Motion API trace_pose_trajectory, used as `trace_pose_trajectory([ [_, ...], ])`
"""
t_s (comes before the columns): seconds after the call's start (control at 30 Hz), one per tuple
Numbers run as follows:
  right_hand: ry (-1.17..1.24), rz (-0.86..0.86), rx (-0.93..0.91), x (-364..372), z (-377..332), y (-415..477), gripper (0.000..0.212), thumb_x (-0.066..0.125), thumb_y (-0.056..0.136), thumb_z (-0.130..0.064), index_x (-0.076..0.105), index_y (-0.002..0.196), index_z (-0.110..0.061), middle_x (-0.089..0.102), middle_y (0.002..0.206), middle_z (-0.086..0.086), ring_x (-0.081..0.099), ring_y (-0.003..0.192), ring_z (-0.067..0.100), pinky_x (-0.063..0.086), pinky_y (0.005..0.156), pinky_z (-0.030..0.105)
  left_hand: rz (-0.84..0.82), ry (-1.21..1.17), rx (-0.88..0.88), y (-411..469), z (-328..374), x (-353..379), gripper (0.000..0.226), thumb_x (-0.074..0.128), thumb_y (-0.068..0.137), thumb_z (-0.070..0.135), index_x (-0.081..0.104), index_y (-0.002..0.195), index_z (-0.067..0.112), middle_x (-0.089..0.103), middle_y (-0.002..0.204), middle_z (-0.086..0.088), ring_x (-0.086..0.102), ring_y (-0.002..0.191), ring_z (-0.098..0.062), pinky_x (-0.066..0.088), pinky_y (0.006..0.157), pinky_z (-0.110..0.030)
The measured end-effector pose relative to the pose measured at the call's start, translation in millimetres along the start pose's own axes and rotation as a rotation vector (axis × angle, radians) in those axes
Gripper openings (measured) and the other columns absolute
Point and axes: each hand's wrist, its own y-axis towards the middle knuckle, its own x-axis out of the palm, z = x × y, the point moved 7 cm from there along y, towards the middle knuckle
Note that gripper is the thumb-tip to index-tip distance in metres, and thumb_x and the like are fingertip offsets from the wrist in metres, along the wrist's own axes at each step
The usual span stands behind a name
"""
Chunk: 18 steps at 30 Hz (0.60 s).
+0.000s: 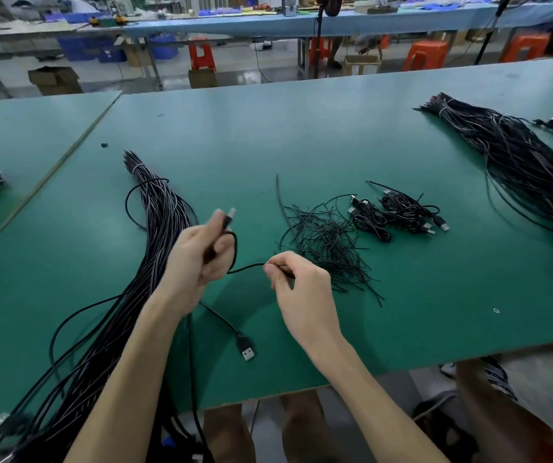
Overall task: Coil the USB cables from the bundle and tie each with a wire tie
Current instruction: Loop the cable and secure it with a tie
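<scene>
The left hand (201, 259) is curled round 1 black cable (246, 269) close to its end. The plug (231, 215) sticks up above the thumb, blurred. From that fist the cable makes a small loop and runs out to the right, nearly level, to the right hand (302, 289), whose fingers (273, 270) pinch it. So the short stretch between the 2 hands lies left to right, held just above the desk (302, 135).

I judge this to be the start of a coil. The next turn would need the right hand to bring slack back toward the left fist. I cannot tell where the rest of the cable runs past the pinch.

The bundle (158, 222) lies just left of the left hand, with its long axis running away from the person. The wire ties (325, 242) lie in a heap just beyond the right hand, so that hand is nearer them. The finished coils (398, 212) sit further right.
</scene>
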Motion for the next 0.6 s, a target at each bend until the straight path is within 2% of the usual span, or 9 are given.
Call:
trace_pose_trajectory([
  [0.07, -0.004, 0.017, 0.024, -0.6, 3.0, 1.1, 0.008, 0.066, 0.100, -0.020, 0.072, 0.096, -0.019, 0.068, 0.084, -0.013, 0.064, 0.080, 0.006, 0.055, 0.075, 0.030, -0.017, 0.320, -0.005, -0.2, -5.6, 9.5, 0.053, 0.048, 0.100, 0.050, 0.050, 0.054, 0.024, 0.036, 0.046, 0.004, 0.025, 0.037, -0.009, 0.020, 0.038, -0.018],
  [0.17, -0.027, -0.022, 0.057, 2.6, 6.2, 1.0, 0.010, 0.066, 0.100, -0.026, 0.072, 0.093, -0.021, 0.069, 0.082, -0.014, 0.065, 0.078, 0.004, 0.055, 0.074, 0.029, -0.059, 0.633, 0.000, -0.7, -16.5, 21.0, 0.059, 0.046, 0.102, 0.049, 0.049, 0.052, 0.018, 0.040, 0.046, 0.006, 0.030, 0.041, -0.011, 0.027, 0.043, -0.020],
  [0.27, 0.031, -0.049, 0.096, 2.5, 10.7, 1.6, 0.011, 0.067, 0.097, -0.027, 0.072, 0.088, -0.024, 0.070, 0.074, -0.012, 0.066, 0.072, 0.004, 0.056, 0.069, 0.027, -0.049, 0.899, 0.126, 0.1, -16.1, 23.2, 0.055, 0.045, 0.108, 0.043, 0.051, 0.060, 0.016, 0.051, 0.047, 0.007, 0.043, 0.044, -0.012, 0.038, 0.050, -0.025],
  [0.33, 0.189, -0.039, 0.127, 0.7, 14.2, 2.8, 0.013, 0.064, 0.098, -0.019, 0.072, 0.088, -0.024, 0.072, 0.073, -0.009, 0.067, 0.066, 0.007, 0.055, 0.065, 0.025, -0.018, 0.959, 0.217, 0.3, -12.4, 23.3, 0.043, 0.049, 0.108, 0.035, 0.057, 0.069, 0.016, 0.062, 0.055, 0.007, 0.055, 0.050, -0.011, 0.048, 0.056, -0.027],
  [0.43, 0.344, -0.026, 0.113, -1.4, 11.0, 2.7, 0.020, 0.058, 0.100, -0.009, 0.073, 0.098, -0.022, 0.075, 0.080, -0.008, 0.069, 0.066, 0.009, 0.050, 0.061, 0.016, 0.044, 1.011, 0.333, -1.4, -7.9, 25.4, 0.035, 0.052, 0.104, 0.033, 0.059, 0.076, 0.012, 0.061, 0.061, 0.013, 0.051, 0.053, -0.005, 0.039, 0.054, -0.016],
  [0.53, 0.461, -0.035, 0.088, -1.5, 5.4, 2.5, 0.025, 0.054, 0.103, -0.004, 0.072, 0.108, -0.020, 0.076, 0.088, -0.002, 0.073, 0.072, 0.016, 0.048, 0.051, 0.021, 0.101, 1.028, 0.365, -1.7, -7.9, 23.9, 0.030, 0.058, 0.104, 0.028, 0.061, 0.079, 0.013, 0.055, 0.061, 0.013, 0.044, 0.054, -0.010, 0.035, 0.052, -0.022],
  [0.6, 0.532, -0.023, 0.083, -3.9, 3.8, 2.7, 0.026, 0.055, 0.103, -0.003, 0.070, 0.113, -0.021, 0.078, 0.092, 0.001, 0.075, 0.072, 0.016, 0.051, 0.049, 0.026, 0.130, 1.059, 0.361, -1.9, -8.4, 24.6, 0.028, 0.059, 0.104, 0.025, 0.061, 0.080, 0.013, 0.056, 0.063, 0.012, 0.046, 0.057, -0.010, 0.037, 0.054, -0.025],
])
